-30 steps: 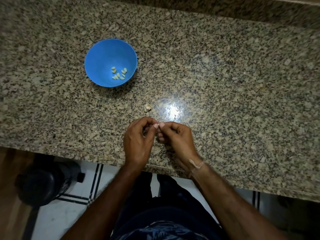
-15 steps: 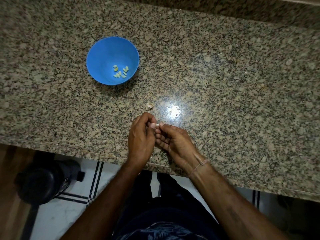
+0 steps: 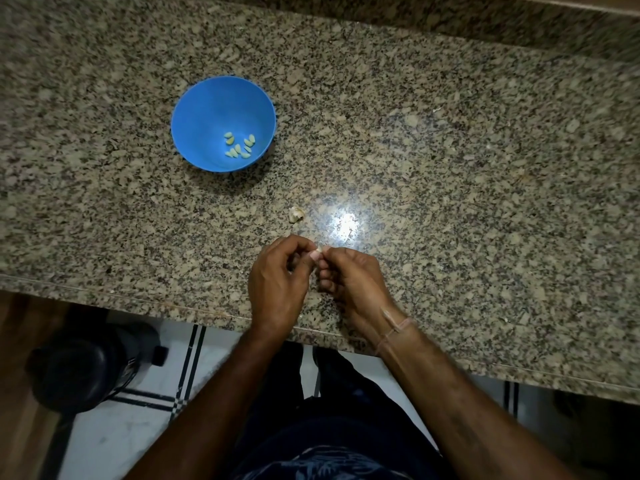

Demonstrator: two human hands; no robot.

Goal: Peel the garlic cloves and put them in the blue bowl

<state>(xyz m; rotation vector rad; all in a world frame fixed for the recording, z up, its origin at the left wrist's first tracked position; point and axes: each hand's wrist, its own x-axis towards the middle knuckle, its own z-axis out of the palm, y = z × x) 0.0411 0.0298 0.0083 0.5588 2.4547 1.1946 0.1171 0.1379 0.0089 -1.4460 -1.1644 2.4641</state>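
Head view: left hand [image 3: 277, 282] and right hand [image 3: 353, 278] meet over the table [image 3: 450, 168] near its front edge. Their curled fingers [image 3: 341, 253] pinch a small garlic clove [image 3: 319, 250] between the tips. Another garlic piece [image 3: 295, 214] lies just beyond. The blue bowl [image 3: 214, 105], farther left, holds peeled cloves [image 3: 239, 147].

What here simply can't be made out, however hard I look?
All in the head view:
Garlic clove: the left hand and right hand pinch it and cover most of it; remaining skin unclear.
Peeled cloves in the blue bowl: too small to count surely.
Pale scrap on the counter: too small; clove or skin unclear.
Dark object on the floor: too dim to identify.
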